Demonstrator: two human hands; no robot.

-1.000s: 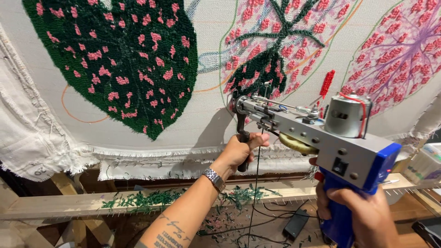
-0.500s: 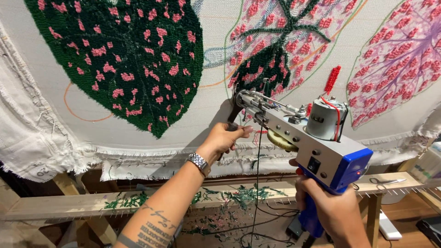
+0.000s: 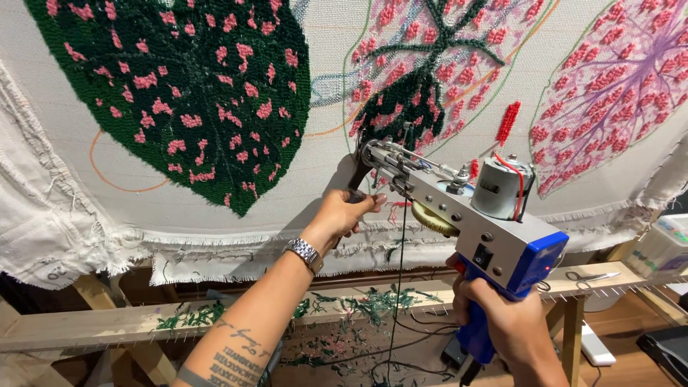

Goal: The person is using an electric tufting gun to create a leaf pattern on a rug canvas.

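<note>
Tufting gun (image 3: 466, 215) now tilted steeper, tip at cloth (image 3: 322, 179) below dark leaf; left hand (image 3: 344, 213) clasps front handle, right hand (image 3: 505, 319) wraps blue grip.

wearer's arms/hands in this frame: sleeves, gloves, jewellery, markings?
Both bare: no sleeves, no gloves. Left hand has a silver metal link watch at the wrist, and the left forearm carries dark script tattoos plus a band near the elbow. Right hand shows no rings or markings in view.
</note>
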